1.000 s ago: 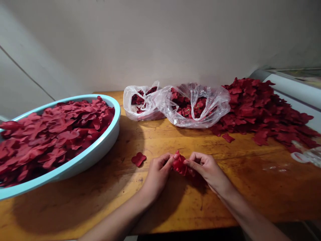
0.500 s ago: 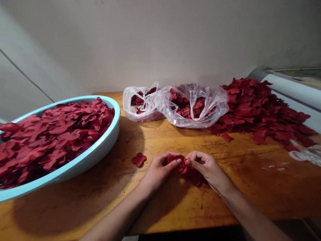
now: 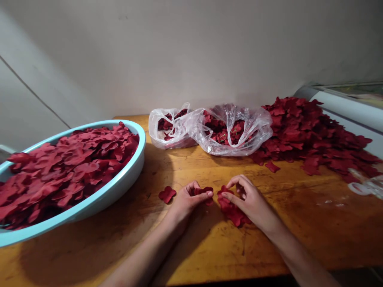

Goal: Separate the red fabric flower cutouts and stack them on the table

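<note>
Two bare hands are over the wooden table. My left hand (image 3: 188, 201) pinches a red fabric petal piece (image 3: 206, 192) between thumb and fingers, a little above the wood. My right hand (image 3: 250, 199) is just to the right, separated by a small gap. Its thumb and forefinger are at the upper edge of a small cluster of red petal pieces (image 3: 235, 215), with one piece's edge between them. The other fingers curl inward. Left of my left hand, a single four-lobed petal piece (image 3: 167, 194) lies flat.
At left, a light blue basin (image 3: 143, 153) is heaped with red petals. Clear plastic bags (image 3: 209, 145) holding red pieces stand at the back. A large petal pile (image 3: 299, 131) rests at back right, near crumpled clear plastic (image 3: 371, 185) on the table (image 3: 191, 259).
My hands, which met at the red pieces, have moved apart. The left keeps a petal piece, and the cluster under my right hand shows more fully. The view has shifted slightly.
</note>
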Demonstrator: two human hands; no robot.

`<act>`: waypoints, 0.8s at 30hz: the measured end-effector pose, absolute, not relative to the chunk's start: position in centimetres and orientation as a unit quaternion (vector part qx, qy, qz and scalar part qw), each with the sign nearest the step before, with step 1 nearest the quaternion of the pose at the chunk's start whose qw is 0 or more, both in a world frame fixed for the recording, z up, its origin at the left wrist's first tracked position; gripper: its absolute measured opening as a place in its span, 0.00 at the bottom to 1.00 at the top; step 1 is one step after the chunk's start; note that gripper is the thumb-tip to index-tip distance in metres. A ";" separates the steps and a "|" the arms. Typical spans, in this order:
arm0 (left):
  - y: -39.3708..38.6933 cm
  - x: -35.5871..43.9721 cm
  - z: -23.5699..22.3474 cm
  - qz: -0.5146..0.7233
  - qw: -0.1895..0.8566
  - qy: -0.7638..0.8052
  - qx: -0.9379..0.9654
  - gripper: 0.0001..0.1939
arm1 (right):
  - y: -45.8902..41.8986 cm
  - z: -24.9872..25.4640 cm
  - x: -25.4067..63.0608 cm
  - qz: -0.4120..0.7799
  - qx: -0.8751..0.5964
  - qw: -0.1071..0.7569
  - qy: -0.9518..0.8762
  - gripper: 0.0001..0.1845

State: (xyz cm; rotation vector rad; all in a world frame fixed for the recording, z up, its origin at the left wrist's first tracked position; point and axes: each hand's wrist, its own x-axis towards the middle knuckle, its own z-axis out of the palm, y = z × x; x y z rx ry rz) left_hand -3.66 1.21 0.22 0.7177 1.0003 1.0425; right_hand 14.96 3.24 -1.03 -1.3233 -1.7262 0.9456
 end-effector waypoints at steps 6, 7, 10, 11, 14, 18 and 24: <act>0.7 -2.7 1.1 0.454 0.676 0.447 0.370 0.18 | 2.0 0.3 13.5 0.524 -0.427 0.337 -0.656 0.13; 0.6 -2.5 1.2 0.456 0.671 0.450 0.374 0.17 | 2.0 0.3 13.3 0.540 -0.428 0.349 -0.636 0.12; 0.4 -2.4 1.5 0.466 0.663 0.440 0.388 0.14 | 2.0 0.2 13.2 0.563 -0.436 0.378 -0.592 0.11; 0.4 -2.4 1.5 0.465 0.655 0.441 0.400 0.14 | 2.0 0.2 13.3 0.574 -0.435 0.372 -0.586 0.12; 0.4 -2.5 1.2 0.447 0.607 0.474 0.455 0.11 | 2.0 0.2 13.5 0.609 -0.429 0.337 -0.576 0.15; 0.2 -2.4 0.6 0.414 0.534 0.515 0.527 0.14 | 2.0 0.2 13.4 0.573 -0.435 0.372 -0.586 0.15; -0.1 -2.0 0.2 0.385 0.508 0.526 0.564 0.18 | 2.2 0.2 13.3 0.578 -0.426 0.380 -0.584 0.12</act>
